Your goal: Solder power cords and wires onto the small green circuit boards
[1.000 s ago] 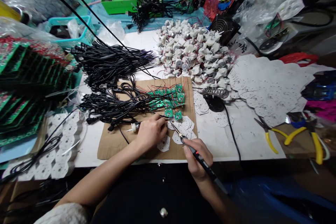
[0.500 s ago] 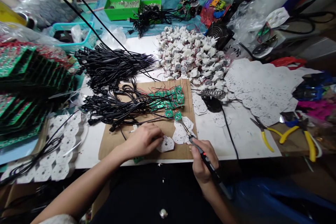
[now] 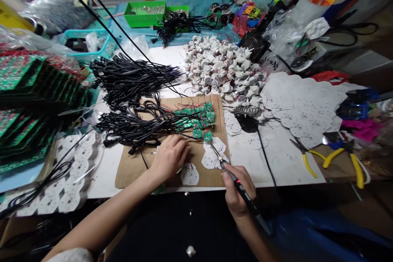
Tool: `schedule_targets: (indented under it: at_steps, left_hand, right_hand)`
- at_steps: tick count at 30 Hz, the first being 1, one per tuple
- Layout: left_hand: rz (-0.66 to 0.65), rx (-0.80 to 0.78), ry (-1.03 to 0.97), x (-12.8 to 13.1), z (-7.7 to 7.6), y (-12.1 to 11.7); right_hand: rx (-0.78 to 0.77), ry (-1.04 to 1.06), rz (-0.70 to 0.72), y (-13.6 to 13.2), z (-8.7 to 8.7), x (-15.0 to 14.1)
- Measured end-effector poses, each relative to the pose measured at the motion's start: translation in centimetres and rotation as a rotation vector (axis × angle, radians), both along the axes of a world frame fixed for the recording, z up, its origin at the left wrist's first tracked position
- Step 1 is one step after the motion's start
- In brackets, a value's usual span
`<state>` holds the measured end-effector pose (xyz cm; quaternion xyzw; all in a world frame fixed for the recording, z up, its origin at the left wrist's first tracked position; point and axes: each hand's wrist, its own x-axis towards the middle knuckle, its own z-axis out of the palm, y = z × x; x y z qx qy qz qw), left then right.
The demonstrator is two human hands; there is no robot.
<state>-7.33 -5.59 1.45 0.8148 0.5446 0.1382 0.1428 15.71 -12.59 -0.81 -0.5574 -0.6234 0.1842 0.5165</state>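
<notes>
My right hand [image 3: 240,188] grips a soldering iron [image 3: 245,196] like a pen, its red light lit. The iron's tip points up and left, just below a small green circuit board [image 3: 208,136]. My left hand [image 3: 172,156] is closed over the cardboard sheet [image 3: 130,172], fingers curled down; what they hold is hidden. By its fingertips lies a white eight-sided board [image 3: 190,174] with thin wires at its upper edge. Between the hands are overlapping white boards [image 3: 211,157]. Black power cords [image 3: 138,127] run to several green circuit boards [image 3: 196,116] above the hands.
White motor-like parts [image 3: 221,69] are heaped behind. White board sheets [image 3: 303,102] and yellow-handled pliers [image 3: 308,163] lie right, beside a soldering stand [image 3: 247,116]. Green board stacks [image 3: 24,77] rise at left. Green trays [image 3: 144,14] stand at the back.
My left hand has drawn slightly left, its fingers curling downward. The white eight-sided board beside it has shifted down and left and turned. The soldering iron has barely moved.
</notes>
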Motion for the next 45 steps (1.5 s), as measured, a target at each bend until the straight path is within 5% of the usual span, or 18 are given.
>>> schedule_targets:
  at_steps: [7,15,21,24,31,41,45]
  left_hand:
    - [0.063,-0.049,-0.061,0.8,-0.9,1.9]
    - [0.070,-0.236,0.204,1.9,0.5,2.9]
    - [-0.120,-0.156,-0.090,2.6,-0.3,3.3]
    - [-0.173,-0.238,-0.317,2.8,-0.7,3.3]
    - [-0.045,-0.587,-0.610,2.6,-0.7,3.1]
    - [0.164,-0.672,-0.749,3.0,-1.9,3.4]
    - [0.171,-0.748,-0.658,2.6,-1.9,3.4]
  right_hand:
    - [0.026,0.004,-0.013,0.0,0.1,0.3]
    - [0.090,-0.042,-0.233,1.2,-1.0,3.7]
    - [0.035,-0.086,-0.375,4.3,-1.6,6.6]
    - [0.026,-0.104,-0.357,5.6,-1.7,6.8]
    - [0.054,-0.113,-0.305,6.9,-2.0,6.7]
    - [0.087,-0.155,-0.282,7.0,-1.5,6.3]
    - [0.097,-0.180,-0.271,7.1,-1.4,6.3]
